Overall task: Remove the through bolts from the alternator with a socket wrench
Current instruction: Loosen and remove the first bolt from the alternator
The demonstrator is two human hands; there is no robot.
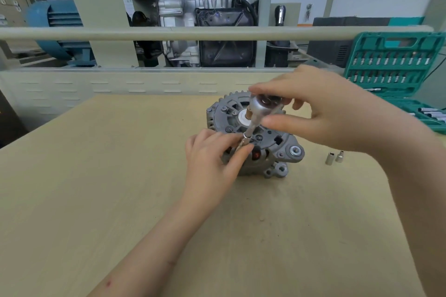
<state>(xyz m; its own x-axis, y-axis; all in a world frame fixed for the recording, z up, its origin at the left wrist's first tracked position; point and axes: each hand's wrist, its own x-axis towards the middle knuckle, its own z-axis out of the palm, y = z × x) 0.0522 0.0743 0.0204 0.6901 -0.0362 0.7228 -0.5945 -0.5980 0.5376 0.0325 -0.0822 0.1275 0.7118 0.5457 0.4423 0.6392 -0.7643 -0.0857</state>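
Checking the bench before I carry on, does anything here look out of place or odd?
Only two loose sockets standing on the table right of the alternator, outside the open socket set case. Nothing looks spilled or damaged.

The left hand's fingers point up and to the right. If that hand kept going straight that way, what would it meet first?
The left hand already pinches the socket wrench at its lower shaft, so that comes first. Just past it lies the alternator top face, then probably the right hand at the wrench head, though depth is unclear.
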